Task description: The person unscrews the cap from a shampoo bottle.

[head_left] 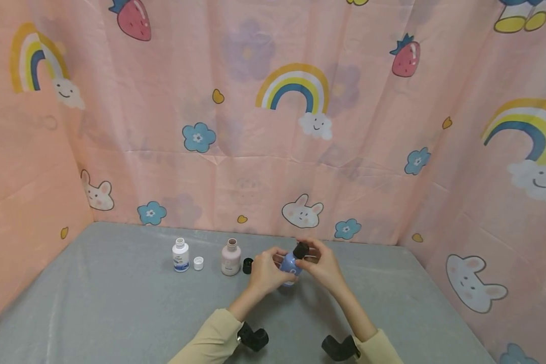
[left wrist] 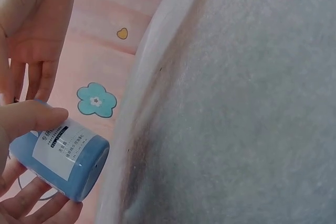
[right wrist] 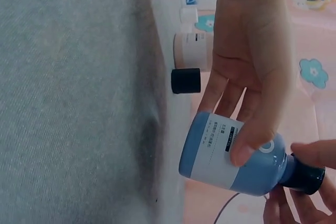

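Note:
A blue bottle (head_left: 289, 265) with a white label and a black cap (head_left: 301, 249) is held tilted above the table. My left hand (head_left: 267, 273) grips its body, thumb across the label in the right wrist view. On the black cap, my right hand (head_left: 324, 265) has its thumb and fingers pinched; the right wrist view shows that cap (right wrist: 306, 176) seated on the bottle's neck. To the left stand an uncapped pale pink bottle (head_left: 230, 259) with a black cap (head_left: 247, 266) beside it, and an uncapped white bottle (head_left: 180, 256) with a white cap (head_left: 198, 263) beside it.
A grey cloth covers the table (head_left: 132, 308). Behind it and along both sides hangs a pink printed curtain (head_left: 236, 187). Black wrist devices (head_left: 253, 337) sit at both sleeve cuffs.

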Available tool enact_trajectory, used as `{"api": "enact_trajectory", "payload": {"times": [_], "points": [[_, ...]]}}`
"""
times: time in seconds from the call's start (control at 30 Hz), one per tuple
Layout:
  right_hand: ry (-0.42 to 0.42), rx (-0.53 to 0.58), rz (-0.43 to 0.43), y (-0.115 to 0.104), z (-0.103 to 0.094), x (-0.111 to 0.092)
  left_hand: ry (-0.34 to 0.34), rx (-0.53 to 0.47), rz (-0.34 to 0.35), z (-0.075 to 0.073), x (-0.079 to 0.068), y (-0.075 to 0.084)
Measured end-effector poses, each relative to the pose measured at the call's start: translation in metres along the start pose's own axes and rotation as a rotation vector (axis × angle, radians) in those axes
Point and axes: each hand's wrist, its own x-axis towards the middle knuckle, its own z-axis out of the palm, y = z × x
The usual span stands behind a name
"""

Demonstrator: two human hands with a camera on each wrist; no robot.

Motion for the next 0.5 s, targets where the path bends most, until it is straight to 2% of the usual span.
{"api": "enact_trajectory", "payload": {"times": [0.13, 0.27, 0.37, 0.5], "points": [[0.025, -0.047, 0.033, -0.0009, 0.0007, -0.0002, 0.018, 0.021, 0.011, -0.0007, 0.0002, 0.0012], [0.082, -0.07, 0.112, -0.0019, 0.0008, 0.0002, 0.033, 0.072, 0.044, -0.0013, 0.0015, 0.0018], [0.098, -0.081, 0.16, -0.0016, 0.0006, 0.0015, 0.025, 0.097, 0.077, -0.0025, 0.0033, 0.002], [0.095, -0.087, 0.167, 0.0, 0.0002, 0.0028, 0.003, 0.096, 0.105, -0.0039, 0.0056, 0.0014]]}}
